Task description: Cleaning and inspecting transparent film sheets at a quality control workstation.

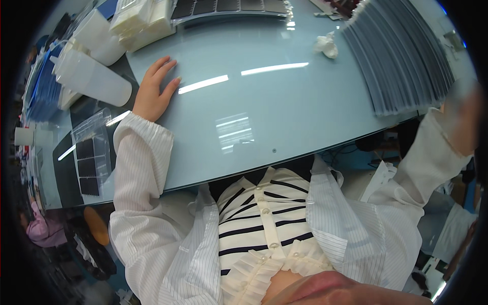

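Note:
My left hand (154, 90) lies on the glossy pale-blue glass tabletop (284, 101), palm down, with its fingers stretched out and nothing in them. Beside it, to the left, a translucent white plastic bottle (94, 79) is the nearest thing. At the far right edge, my right hand (463, 114) is raised next to a tall stack of clear-grey plastic trays (399, 56). That hand is smeared and partly cut off by the dark rim. Its fingers cannot be made out, nor whether it holds anything.
A clear tray with dark square pieces (89, 162) lies at the left. Another tray of dark pieces (231, 7) stands at the back, beside pale-yellow packs (145, 25). A crumpled white tissue (326, 46) rests near the stack. Blue sheets (43, 84) are piled far left.

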